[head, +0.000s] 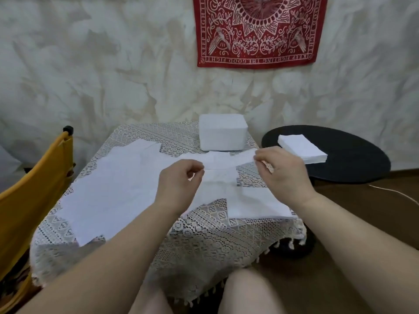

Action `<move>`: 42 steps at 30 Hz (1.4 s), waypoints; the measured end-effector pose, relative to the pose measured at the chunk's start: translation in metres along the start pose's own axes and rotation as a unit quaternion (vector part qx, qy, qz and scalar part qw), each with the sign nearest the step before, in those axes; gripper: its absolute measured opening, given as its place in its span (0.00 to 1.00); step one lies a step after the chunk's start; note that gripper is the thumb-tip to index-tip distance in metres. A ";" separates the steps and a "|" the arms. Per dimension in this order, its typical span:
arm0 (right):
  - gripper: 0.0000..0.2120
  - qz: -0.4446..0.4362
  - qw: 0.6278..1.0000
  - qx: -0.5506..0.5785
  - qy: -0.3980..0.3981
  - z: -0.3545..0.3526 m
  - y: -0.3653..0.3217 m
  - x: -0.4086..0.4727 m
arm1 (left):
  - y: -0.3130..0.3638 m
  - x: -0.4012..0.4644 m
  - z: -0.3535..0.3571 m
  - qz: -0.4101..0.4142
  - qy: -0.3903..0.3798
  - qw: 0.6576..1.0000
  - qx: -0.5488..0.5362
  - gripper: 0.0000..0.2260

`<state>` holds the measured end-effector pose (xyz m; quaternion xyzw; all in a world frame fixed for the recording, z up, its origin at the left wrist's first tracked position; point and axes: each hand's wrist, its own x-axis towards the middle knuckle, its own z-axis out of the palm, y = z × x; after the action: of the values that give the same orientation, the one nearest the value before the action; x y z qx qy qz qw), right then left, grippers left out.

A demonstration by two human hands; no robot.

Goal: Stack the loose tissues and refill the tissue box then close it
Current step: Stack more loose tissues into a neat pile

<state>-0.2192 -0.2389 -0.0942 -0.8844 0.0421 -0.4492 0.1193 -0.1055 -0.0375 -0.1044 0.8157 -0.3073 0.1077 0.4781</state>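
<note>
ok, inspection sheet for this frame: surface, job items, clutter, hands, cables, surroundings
Surface: small table under a lace tablecloth.
Job's things: white tissue box at the far edge of the table; loose tissues spread flat over the cloth; one tissue held up between both hands; stacked tissues on the black round table to the right.
Clutter: nothing seen.
Grippers: left hand and right hand each pinch an end of the lifted tissue.
Cables: white cord on the floor at right.
Surroundings: yellow chair at left; red wall hanging on a pale wall.
</note>
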 end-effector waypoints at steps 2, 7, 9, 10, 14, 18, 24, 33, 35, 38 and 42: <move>0.05 -0.001 0.999 -0.020 -0.028 -0.016 0.023 -0.022 | 0.004 -0.007 0.024 0.044 -0.039 0.998 0.024 0.05; 0.07 0.040 0.994 -0.032 -0.100 -0.026 0.057 -0.083 | -0.001 -0.032 0.065 0.109 -0.129 0.981 0.096 0.06; 0.06 0.043 0.992 -0.029 -0.114 -0.025 0.060 -0.097 | -0.003 -0.037 0.069 0.122 -0.141 0.975 0.117 0.06; 0.06 0.042 0.991 -0.029 -0.120 -0.024 0.061 -0.101 | -0.004 -0.039 0.070 0.126 -0.146 0.974 0.122 0.05; 0.06 0.030 0.991 -0.033 -0.128 -0.021 0.061 -0.107 | -0.008 -0.044 0.070 0.139 -0.150 0.970 0.129 0.05; 0.06 0.023 0.990 -0.045 -0.131 -0.018 0.060 -0.107 | -0.013 -0.047 0.067 0.127 -0.158 0.971 0.130 0.06; 0.05 0.051 0.990 -0.050 -0.122 -0.024 0.058 -0.111 | -0.016 -0.047 0.065 0.084 -0.145 0.977 0.132 0.15; 0.11 0.098 0.980 -0.088 -0.151 -0.022 0.059 -0.110 | -0.016 -0.049 0.065 0.074 -0.144 0.981 0.110 0.10; 0.11 0.089 0.982 -0.088 -0.139 -0.021 0.059 -0.112 | -0.017 -0.049 0.065 0.077 -0.140 0.981 0.107 0.09; 0.10 0.088 0.983 -0.086 -0.135 -0.020 0.059 -0.112 | -0.019 -0.050 0.065 0.088 -0.139 0.981 0.101 0.06; 0.08 0.096 0.983 -0.072 -0.141 -0.021 0.059 -0.112 | -0.020 -0.051 0.067 0.098 -0.142 0.980 0.095 0.03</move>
<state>-0.3006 -0.2796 -0.1845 -0.9370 0.1420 -0.3022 0.1029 -0.1410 -0.0665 -0.1772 0.8301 -0.4391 0.0659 0.3373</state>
